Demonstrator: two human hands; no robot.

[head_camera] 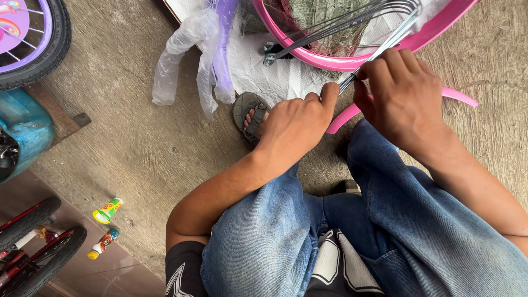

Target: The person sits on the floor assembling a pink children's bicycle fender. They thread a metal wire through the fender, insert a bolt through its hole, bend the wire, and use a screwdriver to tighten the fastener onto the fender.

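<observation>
Both hands work a bundle of spokes at a pink wheel rim, with the lacing barely begun.

The spokes (352,25) hang loose in one sheaf, long axis running from lower left up to the right across the rim (308,47) on the floor. The right hand (404,93) pinches their near ends; the left hand (294,124) is clenched, thumb steadying them. No spoke looks seated yet.

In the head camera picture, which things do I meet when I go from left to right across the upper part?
Purple-rimmed wheel → crumpled clear plastic bag → sandalled foot → left hand → right hand, pinching metal spokes
</observation>
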